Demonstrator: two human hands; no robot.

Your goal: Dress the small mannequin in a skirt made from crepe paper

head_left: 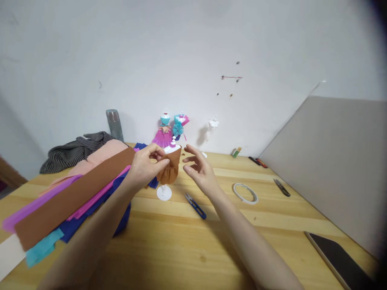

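A small white dress form [172, 149] stands on a round white base [164, 193], wrapped in brown crepe paper [169, 173] that is gathered at the waist. My left hand [148, 163] pinches the paper's upper edge at the form's left side. To the right of the form, my right hand [199, 169] is open, its fingers curved and apart, with nothing in it. Blue-handled thread snips [196, 206] lie on the table just below my right hand. The form's far side is hidden.
Folded crepe paper strips [75, 193] pile up at left, beside a striped cloth [77, 151] and a flask [114, 125]. Dressed forms [164, 135] stand behind. On the right are a tape roll [255, 198], dark snips [281, 187] and a phone [338, 259].
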